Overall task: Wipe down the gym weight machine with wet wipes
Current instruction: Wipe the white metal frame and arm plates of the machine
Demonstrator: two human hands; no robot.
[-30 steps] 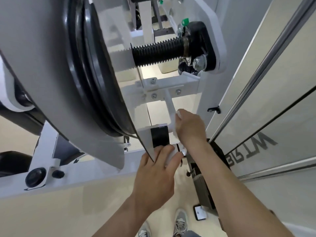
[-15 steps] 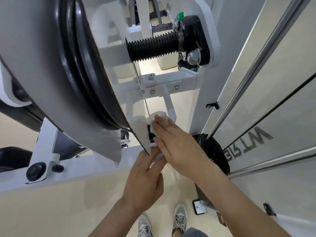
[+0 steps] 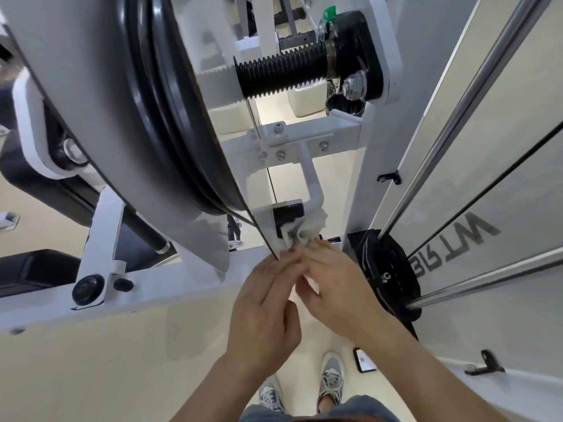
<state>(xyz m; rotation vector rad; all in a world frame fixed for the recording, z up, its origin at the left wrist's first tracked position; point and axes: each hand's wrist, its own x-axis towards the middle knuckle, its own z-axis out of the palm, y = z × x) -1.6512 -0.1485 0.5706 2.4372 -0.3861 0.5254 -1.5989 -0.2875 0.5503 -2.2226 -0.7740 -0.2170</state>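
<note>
Wipe (image 3: pixel 301 232) is pinched between left hand (image 3: pixel 262 303) and right hand (image 3: pixel 341 287), pressed together, seemingly bunching it to scrub the bracket (image 3: pixel 315 193) just above.

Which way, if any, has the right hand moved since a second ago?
Yes. The right hand has come down off the white bent metal bar to below the black block, holding the crumpled white wipe.

Crumpled cloth-like wipe (image 3: pixel 300 231), glossy white-painted metal frame (image 3: pixel 313 134), polished steel rods (image 3: pixel 463 95)
</note>
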